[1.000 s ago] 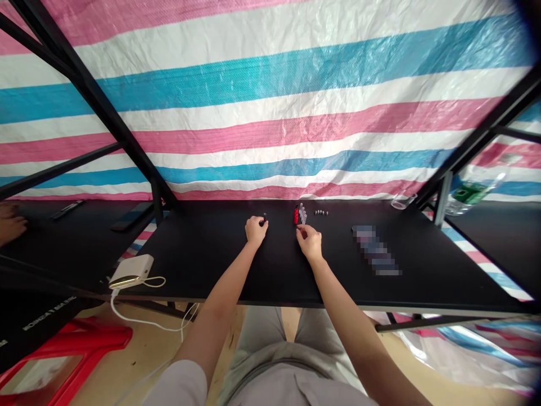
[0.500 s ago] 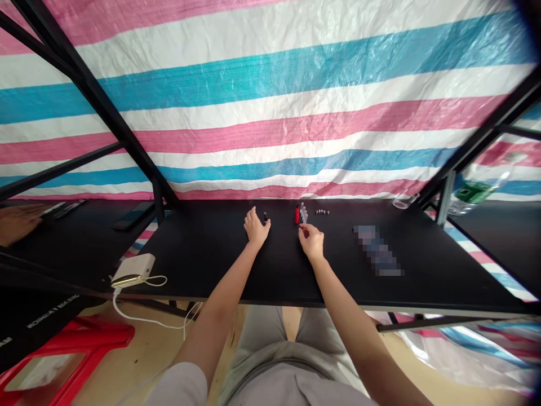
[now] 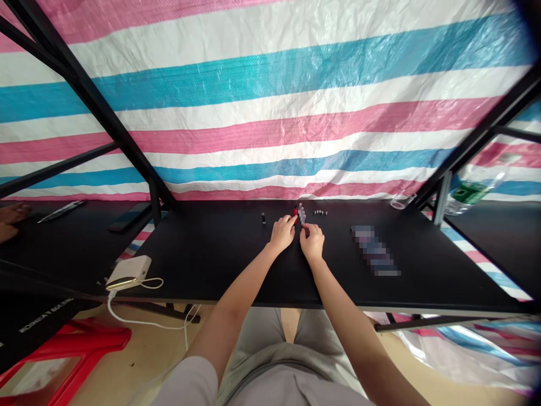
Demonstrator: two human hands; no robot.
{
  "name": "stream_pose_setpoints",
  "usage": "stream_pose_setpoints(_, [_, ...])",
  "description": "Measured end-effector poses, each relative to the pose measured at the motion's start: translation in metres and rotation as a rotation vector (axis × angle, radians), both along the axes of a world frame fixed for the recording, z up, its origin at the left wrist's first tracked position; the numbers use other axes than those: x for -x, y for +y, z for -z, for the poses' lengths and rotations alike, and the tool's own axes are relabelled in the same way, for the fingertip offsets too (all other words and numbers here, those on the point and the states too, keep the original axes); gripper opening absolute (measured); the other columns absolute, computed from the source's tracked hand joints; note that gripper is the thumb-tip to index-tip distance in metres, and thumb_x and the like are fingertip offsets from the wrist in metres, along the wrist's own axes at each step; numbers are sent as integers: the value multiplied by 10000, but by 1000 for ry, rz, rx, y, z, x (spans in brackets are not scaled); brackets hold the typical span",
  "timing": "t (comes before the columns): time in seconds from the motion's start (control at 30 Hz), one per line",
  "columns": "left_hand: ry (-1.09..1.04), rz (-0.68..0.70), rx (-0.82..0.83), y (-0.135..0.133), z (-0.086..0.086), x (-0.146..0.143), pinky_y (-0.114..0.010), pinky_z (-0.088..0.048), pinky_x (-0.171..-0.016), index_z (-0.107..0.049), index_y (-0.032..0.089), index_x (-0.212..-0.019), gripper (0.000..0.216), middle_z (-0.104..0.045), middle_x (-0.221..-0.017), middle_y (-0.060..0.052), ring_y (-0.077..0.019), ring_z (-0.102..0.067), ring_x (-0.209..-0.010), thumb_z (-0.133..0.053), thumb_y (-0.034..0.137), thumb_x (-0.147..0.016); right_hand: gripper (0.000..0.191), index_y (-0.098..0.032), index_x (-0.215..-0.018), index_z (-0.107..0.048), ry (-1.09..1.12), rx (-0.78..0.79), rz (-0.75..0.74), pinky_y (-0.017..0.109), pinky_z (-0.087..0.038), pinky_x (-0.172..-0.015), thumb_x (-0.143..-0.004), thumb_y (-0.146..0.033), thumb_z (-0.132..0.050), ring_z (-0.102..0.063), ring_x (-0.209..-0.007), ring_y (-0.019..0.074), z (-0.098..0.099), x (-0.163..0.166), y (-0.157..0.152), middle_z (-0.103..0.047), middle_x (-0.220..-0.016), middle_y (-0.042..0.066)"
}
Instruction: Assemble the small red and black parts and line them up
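My left hand (image 3: 282, 234) is at the small red tube-shaped pieces (image 3: 295, 210), its fingertips closed on the nearest one and partly hiding it. Close by on the right, my right hand (image 3: 311, 241) has its fingers pinched together at the near end of a row of small clear tube-like pieces (image 3: 301, 213); what they hold, if anything, is too small to make out. A short black cylinder (image 3: 264, 219) stands alone left of my hands. Right of the clear pieces lies a row of several tiny shiny pieces (image 3: 320, 213).
The black table (image 3: 203, 248) carries a blurred-out flat object (image 3: 376, 251) on the right and a clear cup (image 3: 403, 200) at the back. A white charger (image 3: 129, 272) with a cable sits at the left edge. Another person's hand (image 3: 12, 217) is far left; a bottle (image 3: 469, 194) is right.
My left hand has moved right, from beside the black cylinder to the red pieces, and its fingers have closed. My right hand has barely moved. The other person's hand has drawn back leftward.
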State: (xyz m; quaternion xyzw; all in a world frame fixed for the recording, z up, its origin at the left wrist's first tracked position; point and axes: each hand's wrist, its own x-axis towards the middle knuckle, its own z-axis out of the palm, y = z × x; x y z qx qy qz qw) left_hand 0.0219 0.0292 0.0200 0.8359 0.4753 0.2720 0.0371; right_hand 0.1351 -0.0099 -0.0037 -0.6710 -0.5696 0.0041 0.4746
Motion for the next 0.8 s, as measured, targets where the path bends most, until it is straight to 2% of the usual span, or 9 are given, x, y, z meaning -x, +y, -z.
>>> stream_pose_setpoints(0.13, [-54, -68, -10, 6, 0, -4, -327, -422, -789, -566, 211, -1029, 260, -590, -945, -68, -201, -542, -894, -483, 147, -791, 270, -165, -962, -601, -41, 33, 7, 363, -391, -782, -761, -198, -424, -524, -942, 232, 4, 0, 1, -602, -1016, 116])
stream_pose_setpoints(0.3, [-261, -113, 27, 11, 2, -1, -293, -439, -729, -582, 197, -788, 74, -605, -794, -35, -156, -562, -747, -519, 159, -775, 270, -167, -971, -613, -94, 89, -10, 444, -346, -893, -768, -194, -436, -486, -1061, 257, 11, 2, 4, -580, -1100, 137])
stream_pose_setpoints(0.5, [-665, -218, 159, 2, 3, 11, -233, -452, -604, -578, 175, -768, 63, -638, -764, -10, -92, -546, -559, -598, 197, -712, 287, -194, -1019, -620, -135, 116, 1, 506, -298, -924, -816, -267, -430, -445, -1123, 272, 21, 5, 10, -565, -1159, 132])
stream_pose_setpoints(0.67, [-923, -242, 190, -17, 10, 17, -222, -465, -602, -592, 166, -795, 156, -648, -771, -33, -98, -571, -598, -600, 308, -730, 287, -219, -1051, -609, -165, 104, 5, 500, -278, -920, -831, -290, -440, -440, -1112, 276, 22, 6, 11, -569, -1166, 110])
stream_pose_setpoints(0.8, [-1030, -246, 198, -25, 15, 21, -237, -481, -647, -605, 157, -836, 242, -652, -802, -54, -114, -597, -655, -598, 376, -734, 270, -221, -1039, -600, -175, 103, -26, 450, -278, -896, -849, -304, -426, -477, -1044, 252, 11, 6, 6, -591, -1122, 94])
